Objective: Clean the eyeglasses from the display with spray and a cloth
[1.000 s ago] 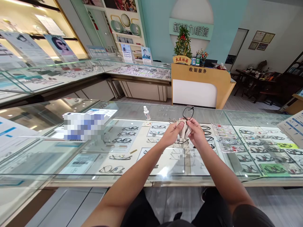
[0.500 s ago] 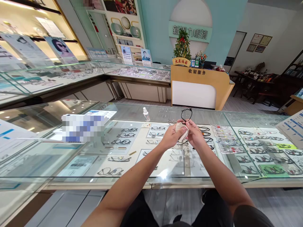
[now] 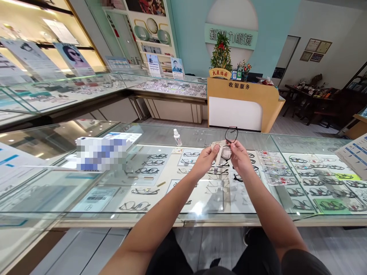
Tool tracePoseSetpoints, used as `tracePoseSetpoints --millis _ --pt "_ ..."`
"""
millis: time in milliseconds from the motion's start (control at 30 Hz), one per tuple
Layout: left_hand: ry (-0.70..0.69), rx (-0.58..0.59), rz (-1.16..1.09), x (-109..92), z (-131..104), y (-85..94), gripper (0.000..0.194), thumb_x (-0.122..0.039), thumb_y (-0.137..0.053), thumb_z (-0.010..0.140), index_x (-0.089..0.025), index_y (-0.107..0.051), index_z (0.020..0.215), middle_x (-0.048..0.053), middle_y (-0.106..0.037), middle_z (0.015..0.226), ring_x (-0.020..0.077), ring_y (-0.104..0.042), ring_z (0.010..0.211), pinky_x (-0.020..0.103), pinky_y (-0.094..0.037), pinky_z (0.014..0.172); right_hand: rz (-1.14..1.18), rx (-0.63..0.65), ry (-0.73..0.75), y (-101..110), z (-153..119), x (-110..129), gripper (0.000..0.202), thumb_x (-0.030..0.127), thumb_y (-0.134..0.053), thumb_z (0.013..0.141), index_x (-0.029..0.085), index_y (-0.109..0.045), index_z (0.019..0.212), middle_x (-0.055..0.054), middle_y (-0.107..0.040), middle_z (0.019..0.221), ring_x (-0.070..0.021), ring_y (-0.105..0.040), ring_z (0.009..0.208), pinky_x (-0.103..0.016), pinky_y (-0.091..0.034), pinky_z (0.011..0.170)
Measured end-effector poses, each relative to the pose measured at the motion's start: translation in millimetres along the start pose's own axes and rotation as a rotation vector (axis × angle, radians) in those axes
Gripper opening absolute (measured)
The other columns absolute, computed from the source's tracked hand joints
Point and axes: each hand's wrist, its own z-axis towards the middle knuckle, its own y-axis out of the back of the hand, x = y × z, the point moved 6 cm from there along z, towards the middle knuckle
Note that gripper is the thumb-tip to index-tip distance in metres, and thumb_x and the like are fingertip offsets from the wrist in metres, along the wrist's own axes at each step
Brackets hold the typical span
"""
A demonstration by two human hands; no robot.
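Dark-rimmed round glasses are held above the glass display counter, one lens raised and the other lower, in front of the cloth. My right hand has its fingers closed on the frame near its middle. A pale beige cloth is pinched in my left hand, and it hangs down beside the lower lens. Both hands are close together over rows of glasses shown under the glass. Behind and to the left, a small white bottle stands upright on the counter.
Papers and a blurred-out item lie on the counter at the left. A printed sheet stands at the right edge. A clear tray with glasses is right of my hands. Beyond is a wooden cashier desk.
My hands have moved slightly apart. The glasses have shifted right and turned, so the lower lens now shows. The cloth has come away from around that lens and hangs more open.
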Motion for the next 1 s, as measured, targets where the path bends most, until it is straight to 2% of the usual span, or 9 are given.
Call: tracePoseSetpoints --millis 167,267,367,467,633,800,867,1000 --pt "0.052 -0.088 -0.102 4 4 10.1 0.079 -0.094 -0.077 0.068 -0.016 -0.071 0.082 -0.002 -0.058 0.062 0.0132 -0.052 0.062 0.026 -0.042 0.059 -0.094 0.018 0.010 -1 -1 4 0.043 0.059 -0.095 0.071 0.026 -0.068 0.077 -0.003 -0.076 0.115 -0.0222 -0.066 0.112 -0.033 -0.052 0.102" --pt "0.014 -0.138 -0.145 1 8 17.0 0.078 -0.093 -0.077 0.069 -0.016 -0.069 0.079 -0.002 -0.058 0.061 0.0133 -0.054 0.062 0.026 -0.043 0.058 -0.189 0.053 0.035 -3 -2 5 0.043 0.060 -0.093 0.073 0.025 -0.069 0.073 -0.005 -0.070 0.123 -0.0240 -0.062 0.123 -0.034 -0.046 0.109" --pt "-0.021 -0.129 -0.185 -2 11 19.6 0.077 -0.091 -0.078 0.072 -0.016 -0.071 0.085 0.000 -0.064 0.067 0.0134 -0.056 0.064 0.026 -0.045 0.060 -0.274 0.092 0.011 -5 -2 0 0.045 0.062 -0.092 0.073 0.024 -0.068 0.071 -0.006 -0.065 0.127 -0.0251 -0.060 0.122 -0.035 -0.046 0.107" --pt "-0.025 -0.081 -0.199 -1 12 18.8 0.076 -0.089 -0.079 0.074 -0.015 -0.073 0.093 0.002 -0.068 0.072 0.0154 -0.061 0.070 0.028 -0.048 0.065 -0.367 0.125 -0.004 -7 -2 -4 0.046 0.064 -0.091 0.073 0.024 -0.068 0.071 -0.007 -0.063 0.126 -0.0259 -0.059 0.121 -0.037 -0.046 0.106" --pt "-0.025 -0.080 -0.152 -2 11 19.8 0.075 -0.087 -0.079 0.075 -0.015 -0.074 0.094 0.003 -0.071 0.074 0.0172 -0.065 0.072 0.029 -0.050 0.067 -0.455 0.152 0.028 -10 -4 -1 0.044 0.064 -0.091 0.073 0.026 -0.070 0.073 -0.006 -0.062 0.116 -0.0287 -0.055 0.133 -0.038 -0.043 0.108" --pt "-0.047 -0.066 -0.103 -11 8 18.8 0.077 -0.088 -0.074 0.080 -0.015 -0.076 0.101 0.010 -0.080 0.091 0.0237 -0.073 0.088 0.033 -0.055 0.078 -0.515 0.181 0.051 -13 -6 3 0.044 0.065 -0.089 0.076 0.026 -0.071 0.074 -0.005 -0.059 0.110 -0.0269 -0.058 0.122 -0.039 -0.040 0.111" --pt "-0.049 -0.071 -0.066 -12 8 19.9 0.078 -0.090 -0.073 0.078 -0.015 -0.075 0.095 0.007 -0.077 0.083 0.0215 -0.070 0.082 0.032 -0.053 0.075 -0.517 0.194 0.044 -13 -6 3 0.044 0.066 -0.089 0.076 0.026 -0.070 0.074 -0.004 -0.059 0.104 -0.0276 -0.058 0.125 -0.039 -0.039 0.113" --pt "-0.057 -0.084 0.032 -14 8 23.4 0.079 -0.094 -0.074 0.073 -0.015 -0.071 0.080 0.001 -0.064 0.061 0.0139 -0.054 0.062 0.028 -0.042 0.062 -0.470 0.191 0.013 -10 -5 -1 0.046 0.068 -0.086 0.078 0.026 -0.068 0.073 -0.004 -0.064 0.096 -0.0301 -0.053 0.140 -0.039 -0.035 0.118"
